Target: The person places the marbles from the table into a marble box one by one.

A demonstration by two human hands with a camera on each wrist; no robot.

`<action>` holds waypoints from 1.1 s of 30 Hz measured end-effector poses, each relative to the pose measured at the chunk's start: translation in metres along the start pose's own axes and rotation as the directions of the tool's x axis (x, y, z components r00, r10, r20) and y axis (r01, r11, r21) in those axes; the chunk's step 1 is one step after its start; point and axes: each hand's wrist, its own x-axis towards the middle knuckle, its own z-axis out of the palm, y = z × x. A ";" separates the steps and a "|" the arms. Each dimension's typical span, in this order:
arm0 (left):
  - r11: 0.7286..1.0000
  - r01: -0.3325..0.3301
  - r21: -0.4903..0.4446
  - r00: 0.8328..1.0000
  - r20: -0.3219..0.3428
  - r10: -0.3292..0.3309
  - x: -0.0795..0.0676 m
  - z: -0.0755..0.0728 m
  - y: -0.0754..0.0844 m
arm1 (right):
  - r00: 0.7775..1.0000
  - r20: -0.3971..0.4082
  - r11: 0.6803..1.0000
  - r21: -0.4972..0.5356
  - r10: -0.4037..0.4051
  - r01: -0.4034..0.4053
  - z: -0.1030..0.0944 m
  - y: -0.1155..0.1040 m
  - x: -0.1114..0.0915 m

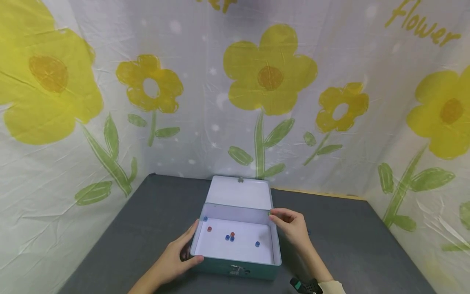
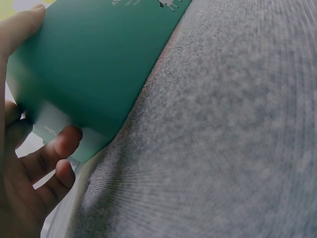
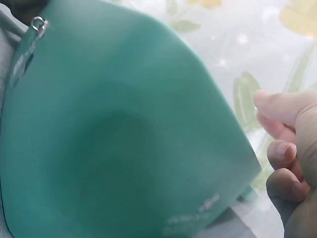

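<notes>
A green tin box with a white inside stands on the dark table, its lid folded back. My left hand grips the front left corner, thumb at the front rim and fingers along the left side. Over the back right rim, my right hand pinches a tiny green bead between thumb and fingertips. Inside lie several small beads: a blue bead at the right, a red bead at the left, others near the middle. In the right wrist view, fingers largely hide what is pinched.
A dark grey table spreads around the box. A small bluish thing lies just right of the right hand. Behind hangs a white curtain with yellow flowers. The box's metal clasp faces the front.
</notes>
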 end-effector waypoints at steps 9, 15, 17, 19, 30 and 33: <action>1.000 -0.001 0.005 1.000 -0.007 0.001 -0.001 0.000 -0.002 | 0.997 0.062 0.999 0.012 -0.046 0.045 0.018 -0.011 0.007; 1.000 0.009 0.004 1.000 -0.008 -0.009 0.000 0.000 -0.003 | 0.990 0.118 0.997 -0.002 -0.071 0.072 0.030 -0.018 0.012; 1.000 0.006 -0.001 1.000 -0.007 -0.006 0.000 0.001 -0.002 | 0.988 0.133 0.997 -0.002 -0.077 0.078 0.033 -0.020 0.013; 1.000 0.010 -0.008 1.000 -0.004 -0.010 0.000 0.001 -0.002 | 0.987 0.142 0.997 0.001 -0.073 0.073 0.035 -0.023 0.014; 0.999 -0.024 -0.036 1.000 -0.011 0.024 -0.001 0.001 0.000 | 0.971 0.208 0.993 0.002 -0.113 0.116 0.052 -0.034 0.022; 0.998 -0.060 -0.032 0.998 -0.020 0.059 0.000 0.000 0.000 | 0.967 0.232 0.994 -0.002 -0.106 0.110 0.057 -0.036 0.025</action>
